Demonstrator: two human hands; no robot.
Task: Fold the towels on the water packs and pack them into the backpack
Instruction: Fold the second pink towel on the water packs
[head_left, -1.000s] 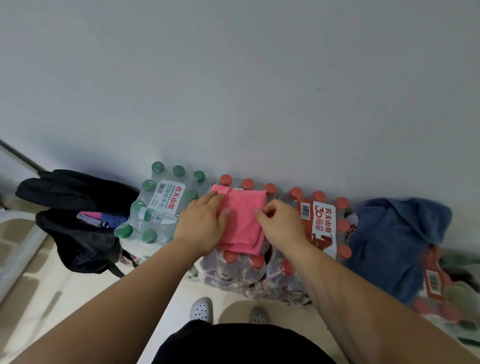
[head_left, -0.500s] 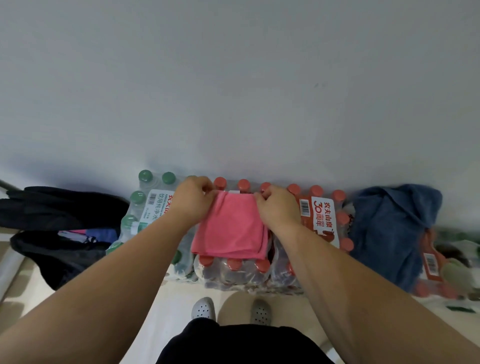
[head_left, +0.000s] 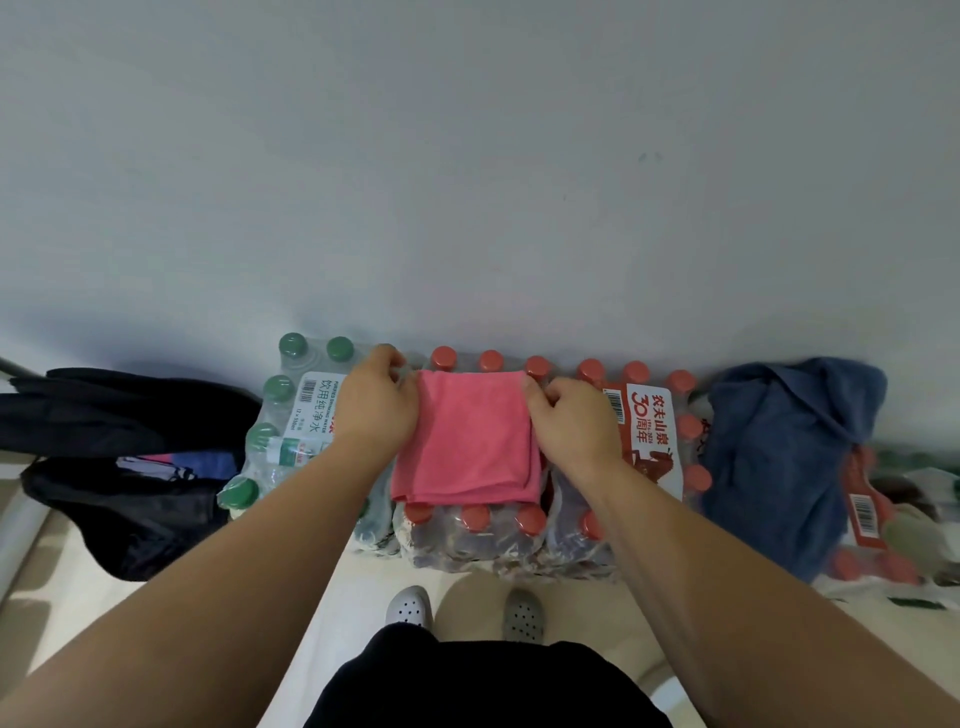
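Pressed flat before, the pink towel (head_left: 467, 441) is now pinched at far corners by left hand (head_left: 376, 402) and right hand (head_left: 571, 421); another fold is expected.

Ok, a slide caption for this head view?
Left hand and right hand pinch a folded pink towel on red-capped water packs.

The pink towel (head_left: 470, 439) lies flat in a folded square on the red-capped water packs (head_left: 649, 447), between the left hand (head_left: 376, 402) and right hand (head_left: 569, 421) — each pinches a far corner. The blue towel (head_left: 779, 447) is draped, crumpled, over packs right of the right hand. The black backpack (head_left: 130, 499) gapes open left of the left hand, beyond the green-capped water pack (head_left: 283, 415).
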